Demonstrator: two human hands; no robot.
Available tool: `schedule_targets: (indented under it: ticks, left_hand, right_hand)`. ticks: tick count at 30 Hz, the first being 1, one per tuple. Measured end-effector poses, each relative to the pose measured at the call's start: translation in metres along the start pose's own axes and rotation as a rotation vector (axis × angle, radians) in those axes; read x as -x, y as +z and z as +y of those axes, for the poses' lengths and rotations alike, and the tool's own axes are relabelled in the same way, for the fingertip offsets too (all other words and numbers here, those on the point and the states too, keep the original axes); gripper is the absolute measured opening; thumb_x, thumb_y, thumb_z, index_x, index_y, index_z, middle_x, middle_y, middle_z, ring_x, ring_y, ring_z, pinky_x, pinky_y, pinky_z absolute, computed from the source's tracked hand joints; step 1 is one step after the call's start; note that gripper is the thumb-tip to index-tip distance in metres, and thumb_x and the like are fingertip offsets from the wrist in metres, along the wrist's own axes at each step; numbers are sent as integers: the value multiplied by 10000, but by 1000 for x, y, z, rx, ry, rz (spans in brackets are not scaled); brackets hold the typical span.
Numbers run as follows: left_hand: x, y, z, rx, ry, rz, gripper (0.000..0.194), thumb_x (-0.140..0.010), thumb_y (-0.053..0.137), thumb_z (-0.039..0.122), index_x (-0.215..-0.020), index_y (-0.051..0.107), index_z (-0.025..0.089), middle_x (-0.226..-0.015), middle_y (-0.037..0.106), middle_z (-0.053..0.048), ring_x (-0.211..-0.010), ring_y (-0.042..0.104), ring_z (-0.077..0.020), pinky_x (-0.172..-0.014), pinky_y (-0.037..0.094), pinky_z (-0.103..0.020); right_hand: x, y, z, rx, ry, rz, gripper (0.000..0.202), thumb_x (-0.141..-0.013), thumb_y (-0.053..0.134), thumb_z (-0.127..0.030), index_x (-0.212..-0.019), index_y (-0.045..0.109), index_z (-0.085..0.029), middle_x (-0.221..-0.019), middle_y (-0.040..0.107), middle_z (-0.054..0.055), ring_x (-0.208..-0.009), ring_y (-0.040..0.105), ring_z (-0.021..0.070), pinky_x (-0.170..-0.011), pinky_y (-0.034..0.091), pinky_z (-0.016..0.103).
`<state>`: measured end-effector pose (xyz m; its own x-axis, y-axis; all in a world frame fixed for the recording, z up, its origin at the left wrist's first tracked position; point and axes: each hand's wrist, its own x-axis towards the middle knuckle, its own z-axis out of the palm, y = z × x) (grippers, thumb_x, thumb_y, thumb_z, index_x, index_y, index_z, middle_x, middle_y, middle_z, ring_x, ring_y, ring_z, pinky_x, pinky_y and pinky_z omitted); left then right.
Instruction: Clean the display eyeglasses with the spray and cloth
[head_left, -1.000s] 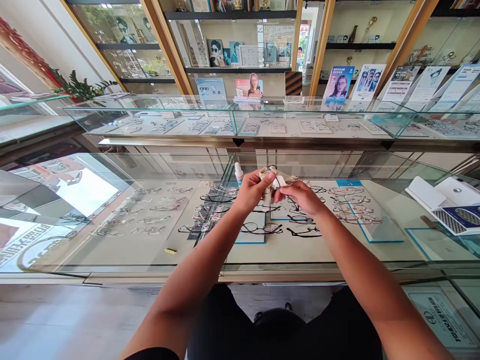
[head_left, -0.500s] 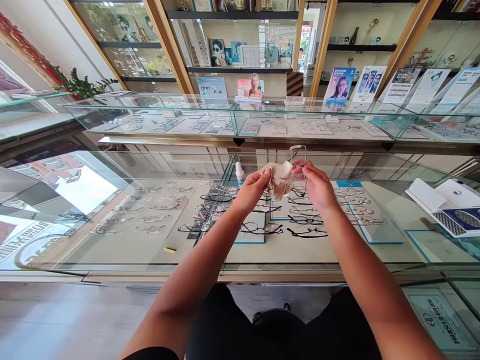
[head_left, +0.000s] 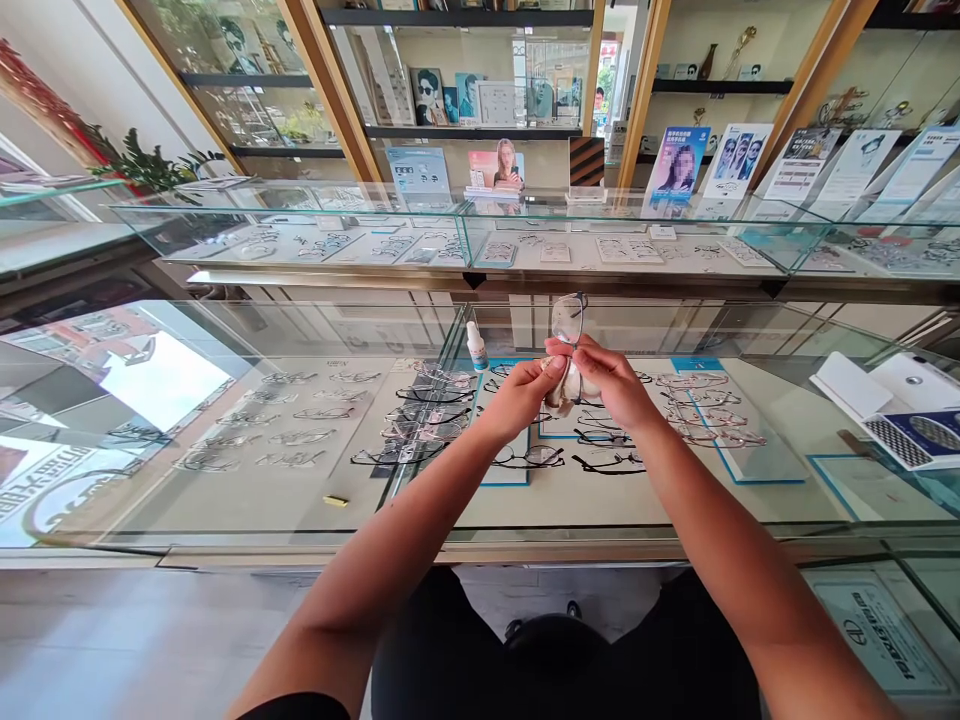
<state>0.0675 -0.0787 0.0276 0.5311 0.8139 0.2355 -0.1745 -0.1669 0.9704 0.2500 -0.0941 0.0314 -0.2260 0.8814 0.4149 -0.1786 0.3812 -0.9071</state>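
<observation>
Above the glass counter, my two hands meet around a pair of glasses (head_left: 568, 318) turned on its side, one lens upward. My left hand (head_left: 529, 392) is closed on a beige cleaning cloth (head_left: 559, 398), which wraps about the lower lens. With fingers pinched near the bridge, my right hand (head_left: 611, 380) grips the frame. The lower lens is mostly hidden by cloth and fingers. Just beyond my left hand a small white spray bottle (head_left: 476, 347) stands upright on the counter.
Several rows of glasses (head_left: 611, 438) lie in the display counter (head_left: 420, 535) below my hands. An open white box (head_left: 892, 410) is at the right. Across the gap runs a second glass showcase (head_left: 630, 205) with upright leaflets (head_left: 679, 172). A small yellow object (head_left: 335, 500) lies left of centre.
The right hand has moved left with the glasses, bringing them against the cloth. The glasses have turned, and the cloth is now folded around the lower lens.
</observation>
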Motion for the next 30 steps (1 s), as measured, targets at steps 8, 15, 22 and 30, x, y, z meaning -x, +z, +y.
schedule_targets:
  ticks: [8,15,22,30]
  left_hand:
    - [0,4,7,63,3,-22,769,-826,878,820,-601,460,214,-543,391,58,-515,379,-87,-542,337,-276]
    - [1,1,6,46,-12,-46,609,-797,976,660,-680,639,167,-602,519,26,-523,419,-83,-527,298,-258]
    - [3,-1,3,51,-15,-52,515,-757,1038,546,-774,710,149,-650,592,17,-552,501,-94,-554,380,-247]
    - [1,1,0,72,15,-69,484,-739,1063,447,-884,707,152,-743,647,8,-638,595,-109,-613,494,-237]
  right_hand:
    - [-1,-1,4,20,19,-38,404,-1003,781,-700,-1079,930,-332,-1252,853,66,-1323,746,288,-1252,524,447]
    - [-2,6,6,-239,153,-19,445,-862,916,-693,-1094,936,-314,-1235,891,86,-1185,807,312,-1061,646,477]
    - [-4,7,17,-373,153,23,389,-863,929,-616,-1093,929,-302,-1261,895,84,-1299,792,319,-1160,619,498]
    - [-5,6,20,-453,177,60,402,-860,922,-612,-1114,921,-301,-1255,900,78,-1260,800,315,-1068,659,465]
